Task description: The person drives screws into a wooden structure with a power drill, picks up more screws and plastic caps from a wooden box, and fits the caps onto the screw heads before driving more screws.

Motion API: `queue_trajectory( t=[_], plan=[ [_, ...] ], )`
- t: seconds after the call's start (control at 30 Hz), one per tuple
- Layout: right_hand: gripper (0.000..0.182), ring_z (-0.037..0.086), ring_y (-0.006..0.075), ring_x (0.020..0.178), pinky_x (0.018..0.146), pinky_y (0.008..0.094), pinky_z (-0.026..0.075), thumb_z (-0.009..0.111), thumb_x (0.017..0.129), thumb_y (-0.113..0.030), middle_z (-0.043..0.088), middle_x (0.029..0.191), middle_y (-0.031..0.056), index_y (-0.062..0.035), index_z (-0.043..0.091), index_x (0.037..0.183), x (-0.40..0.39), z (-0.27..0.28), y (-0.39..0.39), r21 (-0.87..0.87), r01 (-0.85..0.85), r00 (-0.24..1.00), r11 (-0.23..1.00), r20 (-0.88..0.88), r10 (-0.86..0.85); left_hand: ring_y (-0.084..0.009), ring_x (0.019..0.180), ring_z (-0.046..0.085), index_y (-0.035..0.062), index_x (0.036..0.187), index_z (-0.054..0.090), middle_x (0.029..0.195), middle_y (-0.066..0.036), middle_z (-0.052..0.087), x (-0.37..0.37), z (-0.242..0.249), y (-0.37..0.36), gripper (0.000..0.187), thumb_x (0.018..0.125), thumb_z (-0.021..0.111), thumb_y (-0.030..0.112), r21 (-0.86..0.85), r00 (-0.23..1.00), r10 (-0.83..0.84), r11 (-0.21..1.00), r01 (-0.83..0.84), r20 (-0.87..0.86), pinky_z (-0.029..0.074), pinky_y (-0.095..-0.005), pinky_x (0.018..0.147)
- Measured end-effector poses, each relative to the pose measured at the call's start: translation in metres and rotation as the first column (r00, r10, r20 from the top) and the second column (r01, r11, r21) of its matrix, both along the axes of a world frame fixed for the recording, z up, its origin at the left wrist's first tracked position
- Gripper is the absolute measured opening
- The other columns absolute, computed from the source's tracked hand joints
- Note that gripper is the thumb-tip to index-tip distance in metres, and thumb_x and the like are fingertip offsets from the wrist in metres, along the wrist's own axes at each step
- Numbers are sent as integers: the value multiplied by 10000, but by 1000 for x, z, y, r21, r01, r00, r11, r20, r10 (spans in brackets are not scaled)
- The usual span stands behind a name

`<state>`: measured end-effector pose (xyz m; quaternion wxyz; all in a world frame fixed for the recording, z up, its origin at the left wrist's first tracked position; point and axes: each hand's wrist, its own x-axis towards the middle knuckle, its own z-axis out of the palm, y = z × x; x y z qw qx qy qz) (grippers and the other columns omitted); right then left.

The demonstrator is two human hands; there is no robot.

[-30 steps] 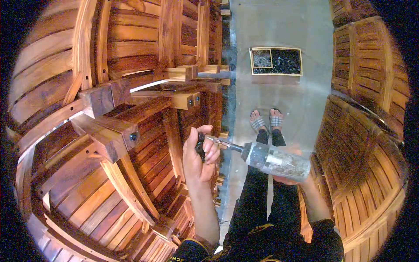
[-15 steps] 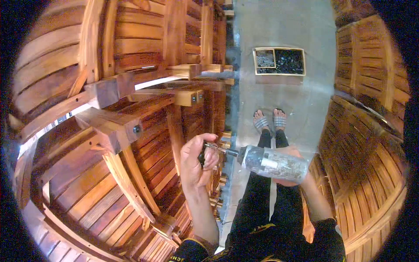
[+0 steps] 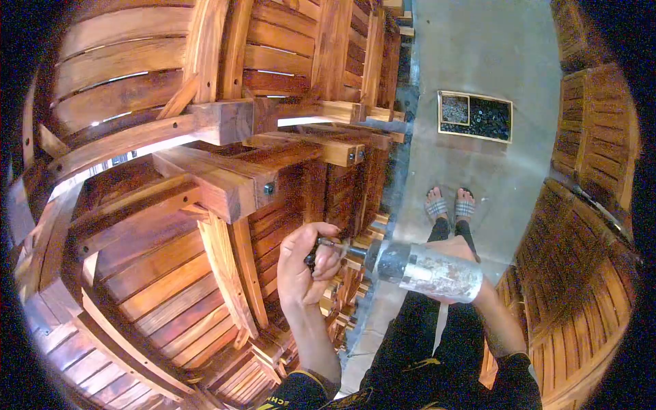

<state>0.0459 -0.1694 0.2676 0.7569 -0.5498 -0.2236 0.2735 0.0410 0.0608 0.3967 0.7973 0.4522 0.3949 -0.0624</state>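
My right hand [image 3: 456,249] is wrapped round a worn power driver [image 3: 441,273] with a scuffed, pale-grey body and a dark nose. The driver lies level across my body, its bit [image 3: 357,251] pointing left. At the bit's tip is my left hand [image 3: 301,263], fingers curled in. Several small dark bolts [image 3: 311,260] show between those fingers, and the thumb and forefinger close round the tip. Exactly what sits on the tip is too small and blurred to make out.
Stacked wooden slatted furniture [image 3: 232,198] with thick beams and bolt heads rises on the left. More slatted wood [image 3: 581,273] stands at right. On the concrete floor [image 3: 478,48] lies a shallow wooden tray [image 3: 475,140] of dark small hardware, beyond my sandalled feet [image 3: 449,205].
The camera view has turned, so the furniture, tray and feet appear further right and lower. Both hands keep their holds, with the left still at the bit's tip.
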Motion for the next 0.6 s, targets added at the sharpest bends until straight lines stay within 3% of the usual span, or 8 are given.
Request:
queue_trajectory(
  t=[0.03, 0.13, 0.23, 0.3, 0.37, 0.43, 0.6],
  plan=[
    [378, 641, 305, 735, 680, 325, 499, 692, 654, -213, 638, 856, 154, 31, 612, 932, 5, 3, 3, -50, 12, 994, 999, 113, -7, -50, 393, 319, -53, 925, 591, 490, -19, 437, 2, 2, 1, 314, 907, 531, 254, 1, 1000, 2, 1000, -2, 2, 207, -174, 351],
    [404, 637, 321, 763, 693, 331, 500, 702, 652, -220, 634, 887, 163, 40, 602, 944, 19, 9, 12, 12, -58, 996, 998, 71, 57, -45, 390, 309, -46, 943, 585, 501, -14, 435, 8, 4, 3, 316, 916, 516, 262, 56, 1000, 9, 998, -8, -11, 203, -167, 349],
    [397, 624, 323, 747, 672, 341, 490, 706, 649, -221, 624, 860, 153, 42, 599, 927, 23, 13, 24, 6, -34, 993, 999, 111, 33, -41, 385, 294, -24, 990, 574, 507, 5, 412, 11, 3, 8, 342, 936, 475, 298, 6, 997, 82, 997, -82, 15, 201, -163, 341],
    [385, 610, 318, 718, 646, 346, 480, 708, 641, -220, 610, 828, 147, 37, 596, 906, 23, 14, 37, 45, 29, 993, 999, 112, -34, -40, 378, 280, -5, 1044, 554, 497, 21, 373, 14, 3, 10, 380, 955, 416, 337, -107, 972, 224, 971, -215, 71, 197, -161, 331],
    [374, 596, 314, 689, 621, 351, 469, 710, 634, -220, 595, 796, 142, 31, 593, 886, 25, 17, 48, 84, 94, 988, 992, 112, -103, -43, 374, 278, 9, 1088, 541, 508, 25, 366, 15, 1, 14, 412, 963, 374, 364, -151, 972, 194, 973, -174, 132, 209, -165, 318],
    [366, 578, 306, 659, 596, 357, 458, 716, 622, -220, 571, 758, 137, 24, 589, 862, 31, 20, 56, 102, 90, 988, 991, 118, -102, -49, 382, 291, 9, 1138, 518, 532, 22, 377, 18, -2, 16, 431, 967, 355, 369, -301, 928, 286, 930, -209, 239, 223, -173, 308],
    [382, 591, 310, 677, 608, 355, 470, 719, 610, -227, 579, 771, 144, 24, 589, 866, 36, 28, 74, 171, 127, 987, 977, 79, -142, -61, 395, 311, 21, 1246, 461, 545, 18, 371, 22, -4, 18, 429, 977, 338, 332, -326, 856, 385, 904, -275, 345, 236, -190, 299]
  ],
)
